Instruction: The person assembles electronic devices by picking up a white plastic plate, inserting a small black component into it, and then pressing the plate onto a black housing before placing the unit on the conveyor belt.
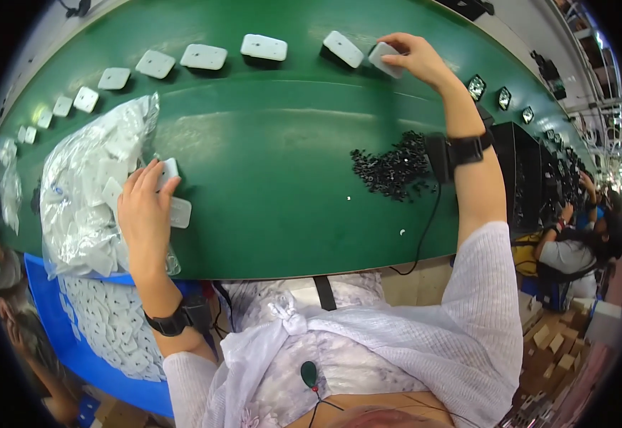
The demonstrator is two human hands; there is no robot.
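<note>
Standing at the right end of the far row, a white plate (377,55) is being pinched between thumb and fingers by the right hand (419,60); holding it lightly by the edges is helping to avoid the neighbouring plate (343,48). With thumb and fingers apart, the left hand (145,210) is covering loose plates (181,212) beside the clear bag (75,178); whether it is gripping, I cannot tell. Toward the small black parts (396,167), the green tabletop (268,185) is giving room for moving.

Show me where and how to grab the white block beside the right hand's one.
Probably pinch the white block by its long edges, from above: its broad face lies upward, those edges look unobstructed, and the block is narrower between them.
</note>
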